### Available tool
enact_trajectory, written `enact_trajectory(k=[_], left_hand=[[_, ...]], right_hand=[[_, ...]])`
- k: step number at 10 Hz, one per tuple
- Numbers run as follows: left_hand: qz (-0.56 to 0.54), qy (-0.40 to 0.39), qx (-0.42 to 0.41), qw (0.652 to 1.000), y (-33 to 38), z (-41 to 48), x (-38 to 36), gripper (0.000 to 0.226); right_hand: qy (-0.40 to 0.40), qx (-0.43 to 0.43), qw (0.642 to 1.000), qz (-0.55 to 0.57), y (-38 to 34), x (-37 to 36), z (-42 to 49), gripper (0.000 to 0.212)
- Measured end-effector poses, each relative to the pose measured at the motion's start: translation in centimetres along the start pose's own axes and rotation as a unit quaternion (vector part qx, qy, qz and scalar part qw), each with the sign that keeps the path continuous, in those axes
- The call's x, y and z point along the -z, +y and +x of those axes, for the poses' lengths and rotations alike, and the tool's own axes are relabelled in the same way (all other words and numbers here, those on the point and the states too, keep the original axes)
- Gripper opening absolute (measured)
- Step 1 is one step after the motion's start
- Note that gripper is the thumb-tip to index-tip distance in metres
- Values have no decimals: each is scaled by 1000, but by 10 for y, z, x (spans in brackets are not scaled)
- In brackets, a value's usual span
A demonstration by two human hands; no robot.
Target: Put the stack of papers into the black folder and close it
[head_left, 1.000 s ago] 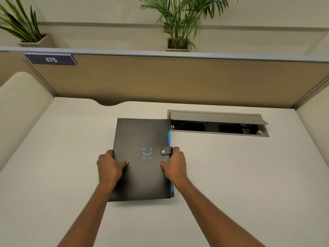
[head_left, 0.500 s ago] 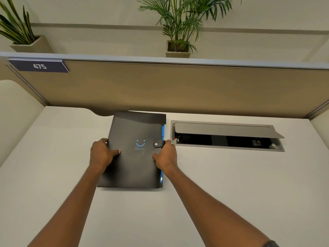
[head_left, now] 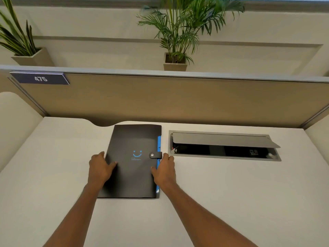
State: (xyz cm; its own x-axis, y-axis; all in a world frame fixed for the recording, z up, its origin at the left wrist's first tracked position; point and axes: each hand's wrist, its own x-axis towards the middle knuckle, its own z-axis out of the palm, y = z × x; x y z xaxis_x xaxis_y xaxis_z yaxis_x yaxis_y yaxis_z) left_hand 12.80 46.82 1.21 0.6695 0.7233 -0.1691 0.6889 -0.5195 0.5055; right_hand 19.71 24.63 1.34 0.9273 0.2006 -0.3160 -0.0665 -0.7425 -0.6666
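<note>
- Seen from the head camera, a closed black folder (head_left: 131, 161) lies flat on a pale office desk (head_left: 231, 193), its snap strap (head_left: 155, 155) fastened across the right edge.
- Printed on the cover is a blue smiley face (head_left: 137, 154); the small blue line of text beneath it is too fine to read.
- On the tan partition (head_left: 178, 98) behind the desk, a dark nameplate (head_left: 40, 78) reads "475" in white.
- Both bare forearms reach forward from the bottom of the frame, one on either side of the folder.
- At the folder's left edge the left hand (head_left: 100, 167) rests palm down, its thumb lying on the cover and its fingers curled at the edge beside it; whether it grips or merely steadies cannot be told.
- Against the right edge sits the right hand (head_left: 164, 169), thumb on the cover just below the strap, fingers extended along the blue tabbed edge (head_left: 159, 145) and the desk beside it, pressing rather than clenched.
- No loose papers show outside the folder.
- Just right of the folder, a grey cable hatch (head_left: 224, 139) stands propped open in the desktop, with dark sockets inside.
- Two potted palms (head_left: 175, 32) (head_left: 21, 43) stand on the ledge beyond the partition.
</note>
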Motion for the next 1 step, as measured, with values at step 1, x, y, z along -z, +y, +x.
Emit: enact_trajectory(k=[1], left_hand=[[15, 24, -8, 1000, 2, -13, 0, 62]], right_hand=[[35, 38, 998, -46, 2, 2, -11, 52]])
